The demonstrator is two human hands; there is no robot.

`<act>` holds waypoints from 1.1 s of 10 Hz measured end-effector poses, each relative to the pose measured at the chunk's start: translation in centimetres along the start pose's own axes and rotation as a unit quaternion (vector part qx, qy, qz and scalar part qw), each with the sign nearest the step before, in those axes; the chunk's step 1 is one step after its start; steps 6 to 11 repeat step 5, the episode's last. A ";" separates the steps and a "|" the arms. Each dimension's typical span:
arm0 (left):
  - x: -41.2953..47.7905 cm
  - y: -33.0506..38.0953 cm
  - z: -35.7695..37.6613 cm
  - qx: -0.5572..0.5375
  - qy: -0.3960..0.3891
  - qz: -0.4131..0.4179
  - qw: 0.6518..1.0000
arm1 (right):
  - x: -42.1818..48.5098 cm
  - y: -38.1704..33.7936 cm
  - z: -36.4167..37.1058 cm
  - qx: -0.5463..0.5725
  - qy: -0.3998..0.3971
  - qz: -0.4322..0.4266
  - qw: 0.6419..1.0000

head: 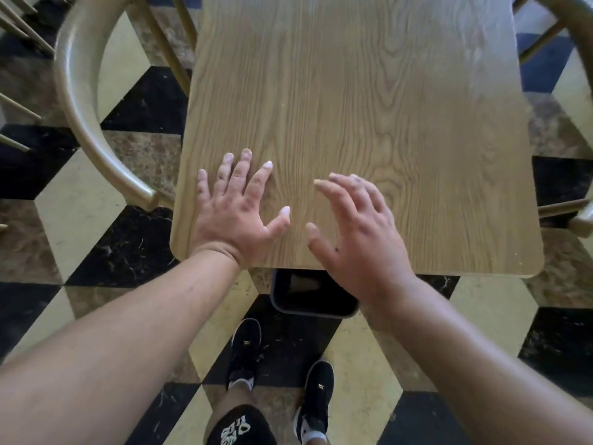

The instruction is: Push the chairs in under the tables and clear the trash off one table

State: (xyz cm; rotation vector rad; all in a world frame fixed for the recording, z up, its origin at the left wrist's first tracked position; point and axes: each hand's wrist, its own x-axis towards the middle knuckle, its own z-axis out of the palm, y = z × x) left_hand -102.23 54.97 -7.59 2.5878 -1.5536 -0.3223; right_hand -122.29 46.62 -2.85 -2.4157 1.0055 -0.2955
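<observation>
A wood-grain table [369, 101] fills the middle of the view, its top bare. My left hand [237, 210] lies flat on the near left part of the top, fingers spread. My right hand [359, 229] hovers just above the near edge with fingers curled and apart, holding nothing. A wooden chair with a curved backrest [80, 101] stands at the table's left side, its seat tucked under the top. At the right edge, part of another chair [574, 33] shows beside the table.
The dark table base [313, 295] stands on the floor just under the near edge, in front of my black shoes [245, 351]. The floor is tiled in black, cream and brown. Spindles of a further chair [12, 30] show at the far left.
</observation>
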 end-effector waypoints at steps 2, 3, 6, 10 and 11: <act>0.1 -0.1 0.2 0.025 -0.014 0.009 1.000 | 3.2 3.2 0.8 -0.140 -0.112 0.109 0.978; 0.0 0.3 -0.4 0.051 -0.051 0.006 0.997 | 3.2 2.5 0.1 -0.156 -0.148 0.117 0.970; 2.8 4.3 -5.9 0.079 -0.181 0.024 0.980 | 0.9 2.4 -6.6 -0.154 -0.078 0.174 0.970; 2.8 4.3 -5.9 0.079 -0.181 0.024 0.980 | 0.9 2.4 -6.6 -0.154 -0.078 0.174 0.970; 2.8 4.3 -5.9 0.079 -0.181 0.024 0.980 | 0.9 2.4 -6.6 -0.154 -0.078 0.174 0.970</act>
